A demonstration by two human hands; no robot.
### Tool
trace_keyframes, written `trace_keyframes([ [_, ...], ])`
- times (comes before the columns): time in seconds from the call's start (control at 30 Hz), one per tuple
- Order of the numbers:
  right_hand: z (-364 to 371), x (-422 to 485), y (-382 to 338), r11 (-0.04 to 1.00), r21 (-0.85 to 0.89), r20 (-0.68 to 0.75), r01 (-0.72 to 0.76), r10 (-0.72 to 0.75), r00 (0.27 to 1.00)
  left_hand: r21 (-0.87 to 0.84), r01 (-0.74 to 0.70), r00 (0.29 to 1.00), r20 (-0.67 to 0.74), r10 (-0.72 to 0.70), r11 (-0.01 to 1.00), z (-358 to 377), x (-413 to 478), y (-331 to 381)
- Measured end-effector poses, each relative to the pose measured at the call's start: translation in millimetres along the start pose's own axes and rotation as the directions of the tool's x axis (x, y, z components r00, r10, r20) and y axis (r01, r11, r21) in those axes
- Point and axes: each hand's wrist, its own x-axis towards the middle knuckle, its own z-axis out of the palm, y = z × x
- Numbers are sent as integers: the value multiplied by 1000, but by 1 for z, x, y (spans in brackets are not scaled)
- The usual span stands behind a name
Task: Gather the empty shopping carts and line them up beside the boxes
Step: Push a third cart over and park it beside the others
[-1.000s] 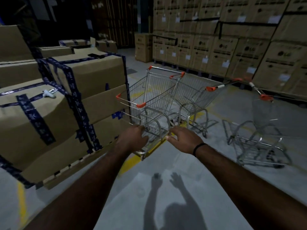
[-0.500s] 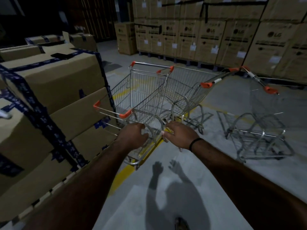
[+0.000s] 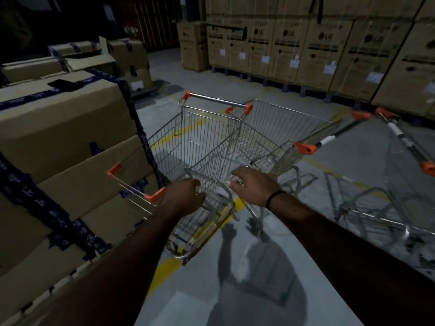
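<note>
Your near cart (image 3: 207, 147) showed a silver wire grid with orange corner caps. The left boxes (image 3: 70, 128) were brown, banded in dark blue printed tape (image 3: 21, 184). The far boxes (image 3: 329, 43) carried black logos and white labels. The grey floor (image 3: 179, 302) bore a yellow line (image 3: 162, 267).

Dim warehouse light from behind casts the person's shadow (image 3: 256, 274) forward on the floor (image 3: 164, 302); edges bend and blur.

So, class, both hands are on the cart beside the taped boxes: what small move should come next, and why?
Probably swing the near end of the cart slightly to straighten it along the boxes. Both the left hand and right hand grip its front, whose orange corner overlaps the boxes while the handle end stands clear of them.
</note>
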Motion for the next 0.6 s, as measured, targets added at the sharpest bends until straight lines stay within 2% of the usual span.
trace_keyframes([
  [0.23,4,99,27,997,-13,10,73,-72,997,-36,108,994,15,-107,994,16,101,-32],
  [0.47,7,193,56,994,-56,89,91,-86,992,-124,246,969,59,-241,961,70,190,-82],
  [0.6,14,234,60,996,-52,156,73,-64,986,-123,309,948,114,-296,943,105,210,-106],
])
